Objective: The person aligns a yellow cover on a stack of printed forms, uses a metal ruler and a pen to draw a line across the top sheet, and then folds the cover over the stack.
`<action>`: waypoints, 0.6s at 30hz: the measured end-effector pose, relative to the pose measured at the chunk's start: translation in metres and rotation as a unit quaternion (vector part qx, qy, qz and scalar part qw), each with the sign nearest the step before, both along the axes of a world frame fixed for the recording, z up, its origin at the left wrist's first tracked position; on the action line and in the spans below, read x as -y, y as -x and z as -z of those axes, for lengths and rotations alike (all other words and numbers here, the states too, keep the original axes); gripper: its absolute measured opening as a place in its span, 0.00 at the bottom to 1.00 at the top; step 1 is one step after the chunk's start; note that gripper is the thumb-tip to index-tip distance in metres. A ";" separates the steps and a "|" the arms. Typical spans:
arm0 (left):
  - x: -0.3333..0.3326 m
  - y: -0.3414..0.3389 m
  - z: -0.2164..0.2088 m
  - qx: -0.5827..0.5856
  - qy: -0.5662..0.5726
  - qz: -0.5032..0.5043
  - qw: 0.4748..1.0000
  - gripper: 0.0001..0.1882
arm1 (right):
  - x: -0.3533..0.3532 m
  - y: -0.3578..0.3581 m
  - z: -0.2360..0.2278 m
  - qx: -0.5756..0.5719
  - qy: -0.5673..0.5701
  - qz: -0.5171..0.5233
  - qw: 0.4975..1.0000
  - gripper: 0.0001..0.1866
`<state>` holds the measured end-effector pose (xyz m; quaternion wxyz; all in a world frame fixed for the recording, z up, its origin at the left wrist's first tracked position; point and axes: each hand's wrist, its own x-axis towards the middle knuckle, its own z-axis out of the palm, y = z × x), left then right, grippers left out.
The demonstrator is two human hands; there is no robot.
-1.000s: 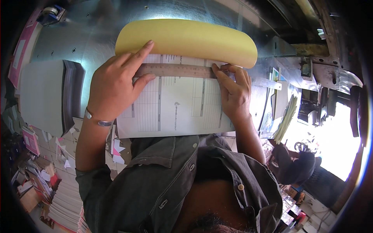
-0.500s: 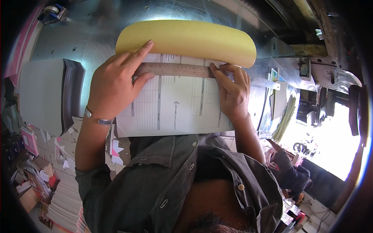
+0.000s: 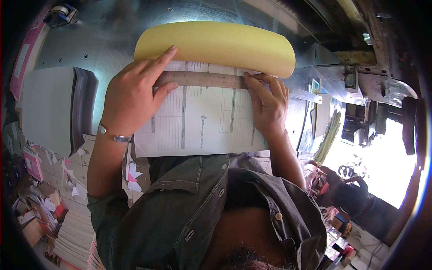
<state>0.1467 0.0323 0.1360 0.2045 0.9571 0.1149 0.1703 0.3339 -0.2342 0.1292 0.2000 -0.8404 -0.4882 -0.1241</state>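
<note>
A printed form sheet (image 3: 204,121) with ruled tables lies in front of me on the metal surface. A yellow sheet (image 3: 216,42) curls up along its far side. Across the form lies a worn ruler (image 3: 204,80). My left hand (image 3: 132,92) rests over the ruler's left end. Its index finger stretches onto the yellow sheet, and its thumb lies apart on the form just below the ruler. My right hand (image 3: 270,103) has thumb and forefinger closed at the ruler's right end, with the other fingers curled near the yellow sheet's lower edge.
On the left a thick paper stack (image 3: 47,110) stands on the metal table (image 3: 117,40). A tape dispenser (image 3: 60,15) sits at the far left corner. Machine parts (image 3: 364,85) border the right side. Behind on the right, another person (image 3: 351,195) bends over. Paper scraps (image 3: 134,175) litter the floor.
My hands and the ruler hold almost the same place; the view shifts slightly. At the right, the other person has moved to a different posture.
</note>
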 end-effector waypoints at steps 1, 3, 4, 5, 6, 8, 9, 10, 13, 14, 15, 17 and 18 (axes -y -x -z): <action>0.000 0.000 0.001 0.001 0.000 0.000 1.000 0.41 | 0.001 0.000 0.000 0.001 0.000 0.000 1.000 0.18; 0.000 -0.001 0.002 0.022 -0.001 0.005 1.000 0.41 | 0.003 0.000 0.000 0.008 0.007 -0.008 1.000 0.17; 0.000 -0.001 0.002 0.022 -0.001 0.004 1.000 0.41 | 0.003 -0.001 0.000 0.007 0.006 -0.009 1.000 0.17; 0.000 -0.001 0.000 0.013 0.000 0.003 1.000 0.41 | 0.002 -0.001 0.000 0.008 0.007 -0.010 1.000 0.17; 0.000 0.000 -0.001 0.005 0.000 0.001 1.000 0.41 | 0.002 -0.001 0.000 0.009 0.008 -0.012 1.000 0.17; 0.000 -0.001 0.000 0.005 0.001 0.000 1.000 0.41 | 0.001 0.000 -0.001 0.012 0.009 -0.014 1.000 0.17; -0.001 -0.001 0.000 0.006 0.001 -0.001 1.000 0.40 | 0.001 0.000 -0.001 0.014 0.009 -0.014 1.000 0.17; -0.001 -0.001 0.000 0.006 0.001 -0.001 1.000 0.40 | 0.001 0.000 -0.001 0.015 0.009 -0.014 1.000 0.17; -0.001 -0.001 -0.001 -0.007 0.006 -0.003 1.000 0.40 | 0.001 0.000 -0.001 0.014 0.010 -0.011 1.000 0.17; -0.001 0.000 -0.001 -0.001 0.005 -0.002 1.000 0.40 | 0.001 0.000 -0.001 0.012 0.009 -0.010 1.000 0.16; -0.001 0.000 0.000 0.005 0.004 -0.002 1.000 0.40 | 0.001 0.000 -0.001 0.011 0.007 -0.010 1.000 0.15; -0.001 0.000 0.000 0.006 0.004 -0.002 1.000 0.40 | 0.002 -0.002 0.003 0.011 -0.006 -0.014 1.000 0.15; -0.001 0.000 0.001 0.007 0.004 -0.001 1.000 0.40 | 0.002 -0.003 0.004 0.012 -0.018 -0.017 1.000 0.14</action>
